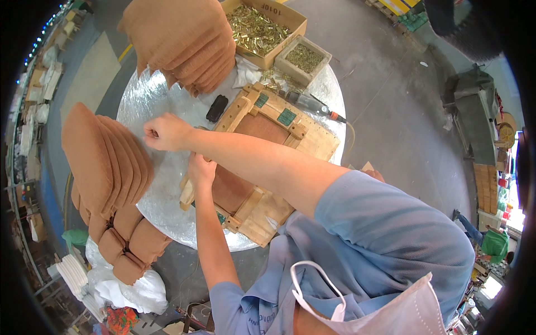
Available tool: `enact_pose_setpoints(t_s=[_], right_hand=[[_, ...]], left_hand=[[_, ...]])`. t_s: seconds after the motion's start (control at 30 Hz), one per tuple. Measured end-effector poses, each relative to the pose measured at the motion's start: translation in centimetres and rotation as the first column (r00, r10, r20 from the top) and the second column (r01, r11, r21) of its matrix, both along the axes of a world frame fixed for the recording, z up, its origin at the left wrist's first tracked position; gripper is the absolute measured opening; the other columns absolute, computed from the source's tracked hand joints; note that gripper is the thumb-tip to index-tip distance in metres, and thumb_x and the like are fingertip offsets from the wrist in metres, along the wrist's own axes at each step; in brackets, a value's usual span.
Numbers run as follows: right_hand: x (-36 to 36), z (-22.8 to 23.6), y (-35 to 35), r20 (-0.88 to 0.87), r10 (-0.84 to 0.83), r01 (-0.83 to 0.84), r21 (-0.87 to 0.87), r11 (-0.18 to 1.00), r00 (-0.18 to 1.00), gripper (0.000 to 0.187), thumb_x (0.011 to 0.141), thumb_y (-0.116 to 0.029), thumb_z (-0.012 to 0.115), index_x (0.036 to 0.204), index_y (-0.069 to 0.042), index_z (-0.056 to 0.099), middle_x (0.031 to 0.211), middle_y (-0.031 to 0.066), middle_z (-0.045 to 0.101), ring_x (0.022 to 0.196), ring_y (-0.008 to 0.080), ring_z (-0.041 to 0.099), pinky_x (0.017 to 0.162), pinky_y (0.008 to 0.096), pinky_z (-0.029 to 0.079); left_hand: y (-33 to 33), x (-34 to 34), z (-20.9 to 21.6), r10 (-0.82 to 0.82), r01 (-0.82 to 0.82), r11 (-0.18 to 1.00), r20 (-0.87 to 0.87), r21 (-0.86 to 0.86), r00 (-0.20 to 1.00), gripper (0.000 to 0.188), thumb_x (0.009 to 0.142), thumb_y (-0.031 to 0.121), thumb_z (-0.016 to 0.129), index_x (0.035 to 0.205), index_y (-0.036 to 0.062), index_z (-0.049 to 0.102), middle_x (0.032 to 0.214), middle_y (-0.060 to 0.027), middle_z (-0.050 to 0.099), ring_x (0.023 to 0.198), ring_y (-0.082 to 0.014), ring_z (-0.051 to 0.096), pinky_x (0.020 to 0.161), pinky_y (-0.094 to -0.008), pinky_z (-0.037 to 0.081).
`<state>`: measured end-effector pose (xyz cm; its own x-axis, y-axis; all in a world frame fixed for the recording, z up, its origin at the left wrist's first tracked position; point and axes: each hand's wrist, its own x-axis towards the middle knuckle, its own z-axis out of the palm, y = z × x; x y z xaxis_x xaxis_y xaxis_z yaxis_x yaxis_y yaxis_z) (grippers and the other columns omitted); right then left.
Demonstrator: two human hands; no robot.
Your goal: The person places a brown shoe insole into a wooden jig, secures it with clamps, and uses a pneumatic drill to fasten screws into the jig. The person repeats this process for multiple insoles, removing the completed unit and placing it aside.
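Note:
My right arm crosses over the wooden jig, and my right hand is closed with curled fingers past its left edge, close to a stack of brown padded cushions. What its fingers hold, if anything, is hidden. Lower down, my left hand is closed at the left side of the wooden jig; its grip is out of sight. A flat brown panel lies inside the jig, partly covered by my right forearm. Green patches show on the jig's wooden bars.
The round table is wrapped in shiny film. Another cushion stack stands at its far side. Beyond the jig are a carton of brass-coloured pieces, a smaller box of metal bits, an air tool with a hose, and a black block.

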<state>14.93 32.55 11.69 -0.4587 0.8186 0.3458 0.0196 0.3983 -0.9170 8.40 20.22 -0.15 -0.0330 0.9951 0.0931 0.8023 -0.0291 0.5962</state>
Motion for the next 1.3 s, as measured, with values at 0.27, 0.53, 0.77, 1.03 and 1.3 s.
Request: enact_pose_setpoints(t_s=[0.27,0.53,0.77,1.03,1.3], right_hand=[[-0.2,0.0,-0.1,-0.008,0.009,-0.010,-0.052,0.999,1.000,0.023,0.088,-0.028,0.071,0.077,-0.008,0.066,0.075,0.0130,0.070,0.078,0.0387,0.068,0.074,0.0500,0.053],[-0.3,-0.1,-0.2,-0.005,-0.010,0.010,-0.043,0.999,1.000,0.024,0.089,-0.026,0.072,0.076,-0.008,0.065,0.074,0.0128,0.069,0.077,0.0376,0.068,0.072,0.0484,0.053],[-0.1,-0.2,0.1,-0.022,0.021,-0.022,-0.044,0.999,1.000,0.023,0.089,-0.027,0.072,0.077,-0.008,0.066,0.075,0.0128,0.070,0.076,0.0377,0.068,0.072,0.0485,0.053],[-1.2,-1.1,0.3,-0.055,0.033,-0.037,-0.060,0.998,0.998,0.020,0.088,-0.029,0.076,0.090,-0.009,0.076,0.080,0.0098,0.075,0.068,0.0247,0.069,0.065,0.0433,0.054],[-3.4,-2.3,6.1,0.034,0.357,-0.341,-0.222,0.914,0.934,0.029,0.090,-0.037,0.079,0.097,-0.009,0.077,0.081,0.0025,0.074,0.066,0.0097,0.062,0.062,0.0295,0.049]], left_hand=[[0.4,1.7,1.0,0.018,-0.017,0.999,0.031,-0.034,0.999,0.039,0.096,0.034,0.068,0.124,0.0069,0.071,0.128,-0.0186,0.071,0.121,-0.0426,0.064,0.099,-0.0512,0.051],[0.1,2.0,1.6,0.045,-0.045,0.998,-0.002,-0.033,0.999,0.042,0.093,0.034,0.071,0.127,0.0085,0.069,0.131,-0.0175,0.071,0.123,-0.0419,0.063,0.100,-0.0493,0.051],[-0.1,2.2,1.7,0.092,-0.092,0.996,0.021,-0.005,0.996,0.042,0.089,0.031,0.074,0.126,0.0099,0.070,0.126,-0.0150,0.072,0.119,-0.0399,0.065,0.097,-0.0490,0.053],[-0.4,1.4,0.8,0.085,-0.081,0.996,-0.144,0.031,0.986,0.051,0.081,0.039,0.086,0.122,0.0129,0.072,0.118,-0.0098,0.072,0.112,-0.0346,0.067,0.093,-0.0469,0.056],[-1.1,2.1,1.9,0.168,-0.185,0.980,-0.180,-0.078,0.969,0.050,0.078,0.044,0.089,0.111,0.0120,0.070,0.112,-0.0075,0.071,0.109,-0.0303,0.068,0.092,-0.0447,0.057]])
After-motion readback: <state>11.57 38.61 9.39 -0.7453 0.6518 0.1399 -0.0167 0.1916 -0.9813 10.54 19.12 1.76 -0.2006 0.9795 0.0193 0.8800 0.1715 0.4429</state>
